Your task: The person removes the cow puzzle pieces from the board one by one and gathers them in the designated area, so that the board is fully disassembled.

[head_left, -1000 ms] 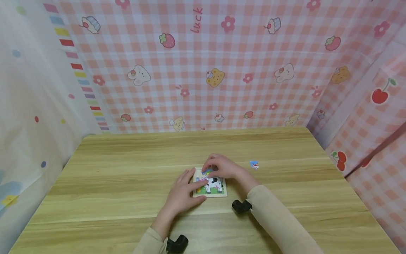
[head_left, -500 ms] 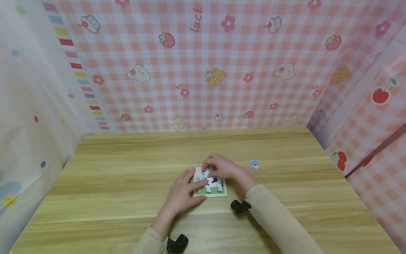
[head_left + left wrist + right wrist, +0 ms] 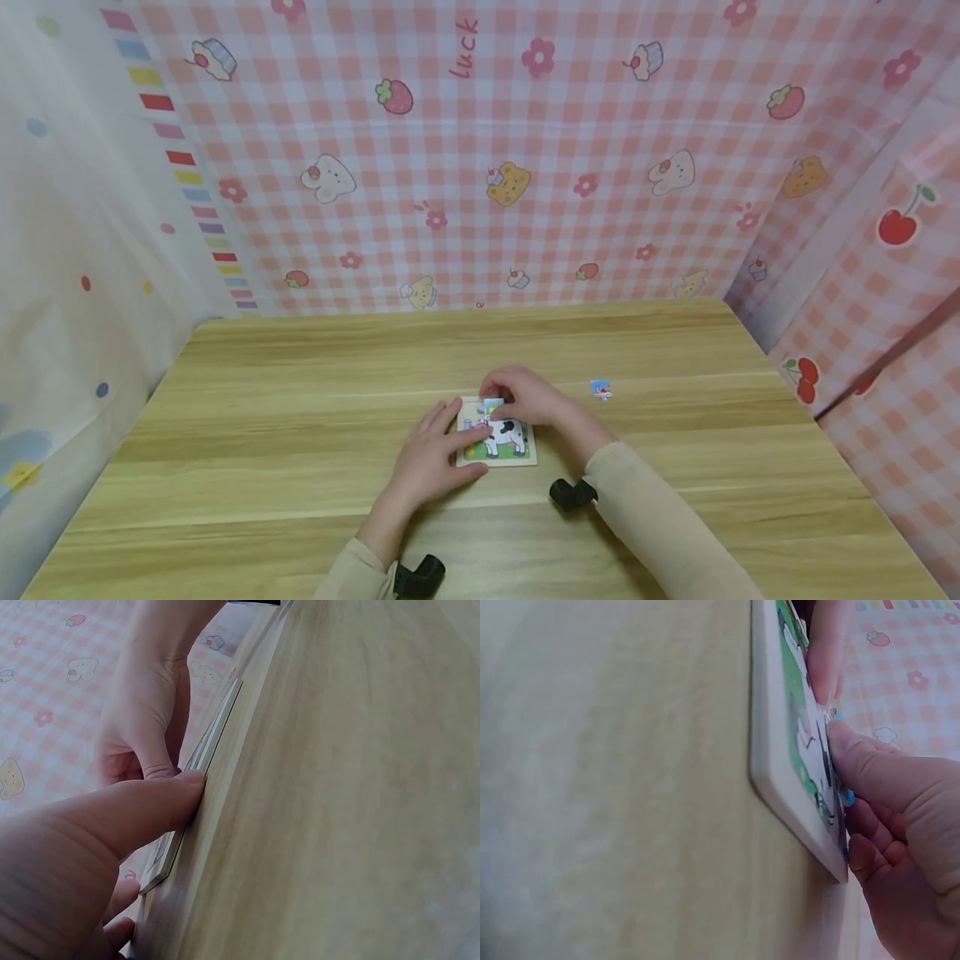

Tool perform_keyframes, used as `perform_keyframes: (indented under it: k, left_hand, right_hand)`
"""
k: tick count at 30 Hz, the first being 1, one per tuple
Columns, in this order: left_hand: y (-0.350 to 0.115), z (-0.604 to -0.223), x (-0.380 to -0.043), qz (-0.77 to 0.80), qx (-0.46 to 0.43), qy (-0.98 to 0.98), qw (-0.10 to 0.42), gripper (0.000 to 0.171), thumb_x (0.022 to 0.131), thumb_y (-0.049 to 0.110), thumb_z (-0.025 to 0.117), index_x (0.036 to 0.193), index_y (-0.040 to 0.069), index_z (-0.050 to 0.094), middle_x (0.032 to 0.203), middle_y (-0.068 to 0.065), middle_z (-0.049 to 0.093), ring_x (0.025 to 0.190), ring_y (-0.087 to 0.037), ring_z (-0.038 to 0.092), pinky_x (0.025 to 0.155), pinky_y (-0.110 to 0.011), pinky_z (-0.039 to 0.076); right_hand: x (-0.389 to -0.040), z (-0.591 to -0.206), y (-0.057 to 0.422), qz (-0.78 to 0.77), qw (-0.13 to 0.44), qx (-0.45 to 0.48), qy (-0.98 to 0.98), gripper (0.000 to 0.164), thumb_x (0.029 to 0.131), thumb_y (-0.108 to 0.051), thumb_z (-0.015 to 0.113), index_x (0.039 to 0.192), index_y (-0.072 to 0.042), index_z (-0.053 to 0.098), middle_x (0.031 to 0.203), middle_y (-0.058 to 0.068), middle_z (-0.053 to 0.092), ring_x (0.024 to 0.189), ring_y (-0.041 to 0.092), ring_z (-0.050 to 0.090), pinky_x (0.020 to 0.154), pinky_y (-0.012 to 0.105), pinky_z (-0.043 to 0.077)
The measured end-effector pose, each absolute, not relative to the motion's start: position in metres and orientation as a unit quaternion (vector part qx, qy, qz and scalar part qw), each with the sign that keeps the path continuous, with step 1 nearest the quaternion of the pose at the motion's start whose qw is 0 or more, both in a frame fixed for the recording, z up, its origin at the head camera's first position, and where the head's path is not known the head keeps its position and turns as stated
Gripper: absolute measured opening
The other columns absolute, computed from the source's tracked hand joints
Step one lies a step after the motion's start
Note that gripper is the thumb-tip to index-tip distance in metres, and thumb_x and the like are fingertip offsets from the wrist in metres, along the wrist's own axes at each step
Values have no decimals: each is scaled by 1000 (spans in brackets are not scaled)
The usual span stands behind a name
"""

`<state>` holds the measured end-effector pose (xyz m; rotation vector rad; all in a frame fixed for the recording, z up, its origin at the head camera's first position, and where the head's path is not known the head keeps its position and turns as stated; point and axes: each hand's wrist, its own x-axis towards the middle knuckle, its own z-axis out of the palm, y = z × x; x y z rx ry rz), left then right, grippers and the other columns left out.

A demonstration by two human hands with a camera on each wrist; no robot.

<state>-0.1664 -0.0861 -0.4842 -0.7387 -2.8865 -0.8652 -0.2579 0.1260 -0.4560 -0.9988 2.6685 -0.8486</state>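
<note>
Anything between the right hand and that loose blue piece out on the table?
Nothing visible. Bare table lies between the right hand, which is on the puzzle board, and the loose blue piece. The left hand holds the board's opposite edge.

puzzle board: a small square wooden tray showing a black-and-white cow on green grass, lying flat at the middle of the table, nearer its near edge.
puzzle piece: a small blue-toned piece, sitting at the board's far edge, partly hidden.
loose piece: a small blue-and-white piece, lying flat to the right, well apart.
</note>
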Motion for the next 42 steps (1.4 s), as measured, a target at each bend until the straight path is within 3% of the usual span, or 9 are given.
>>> perform_keyframes:
  k: [9,16,42]
  left_hand:
    - [-86,-484,-166,-277,-237,-931,17,49,84,42,76,130,27,68,157,-18,33,145,-43,23,111,-66,21]
    - [-85,-483,-165,-282,-234,-930,16,49,84,42,76,129,27,68,157,-18,33,145,-43,22,111,-66,21]
    - [-86,-485,-167,-278,-238,-931,12,49,86,44,74,131,28,67,158,-18,31,145,-43,21,111,-66,21]
  right_hand:
    - [-254,-458,128,-303,76,-311,897,19,86,-11,78,100,-15,66,88,-6,59,80,12,53,74,28,47]
    - [-250,-458,129,-335,95,-300,888,18,90,-9,74,103,-16,64,90,-8,64,81,11,57,75,28,49]
    - [-247,-461,132,-375,76,-291,877,17,90,-8,72,102,-17,64,90,-5,66,84,13,59,79,32,50]
